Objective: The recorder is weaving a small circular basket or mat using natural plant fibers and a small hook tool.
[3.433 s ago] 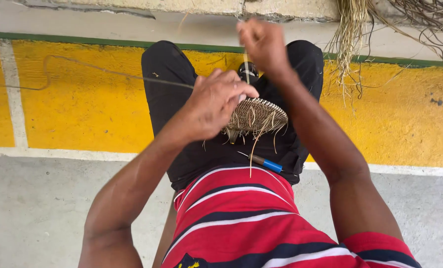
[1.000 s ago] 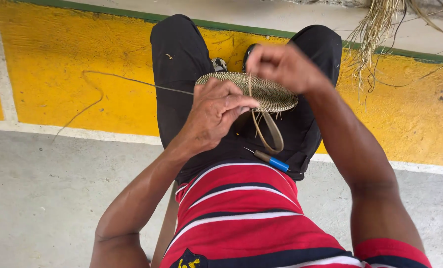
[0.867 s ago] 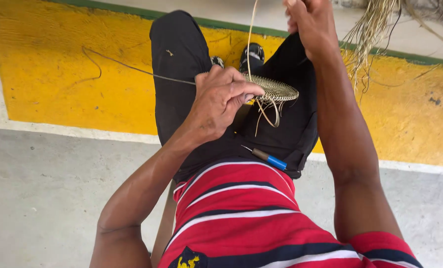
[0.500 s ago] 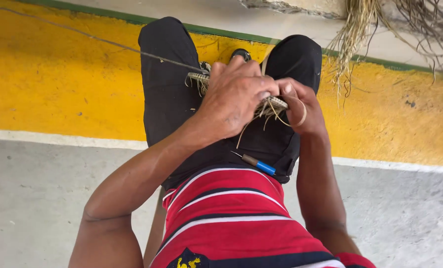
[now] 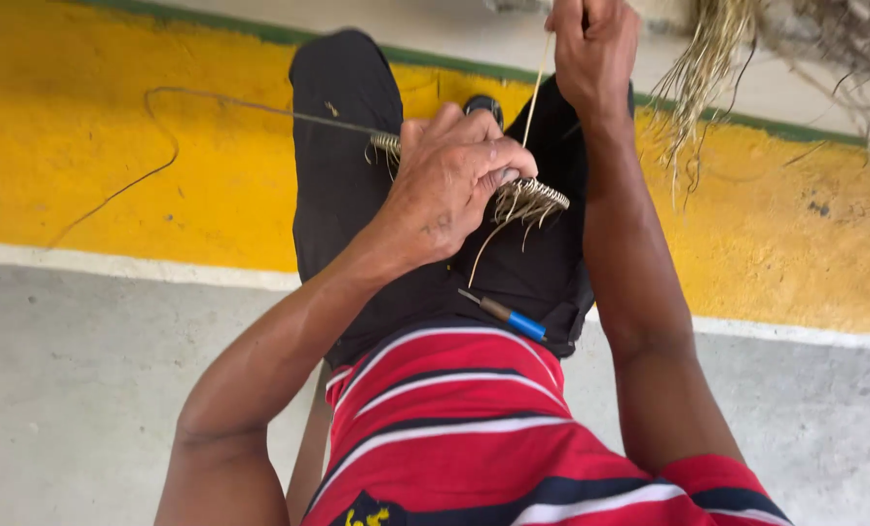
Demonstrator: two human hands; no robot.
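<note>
Straw-coloured fibre makes up the small woven disc (image 5: 527, 198) held over the person's lap, its edge bristling with loose strand ends. The left hand (image 5: 454, 180) covers most of it, fingers (image 5: 498, 161) closed down over the top so the piece stays flat and steady above the black shorts (image 5: 342, 185). The right hand (image 5: 591, 49) is raised well above, near the top edge of the view, fingers pinched together on a single pale strand (image 5: 535, 88) that runs taut from the disc up into the grip; holding it high appears to draw the strand tight through the weave. A long thin strand (image 5: 211, 100) trails from the left side of the disc out across the yellow painted floor band (image 5: 84, 136) and curls back on itself. On the lap, just below the disc and apart from it, lies a slim tool with a blue handle (image 5: 503, 317), within easy reach of either hand. A bundle of dry fibres (image 5: 707, 68) hangs at the upper right, beside the right forearm. No container is visible; the spare fibre lies loose, not in any basket or box. Grey concrete floor (image 5: 84, 390) lies nearer the person, whose red striped shirt (image 5: 474, 429) fills the lower frame.
</note>
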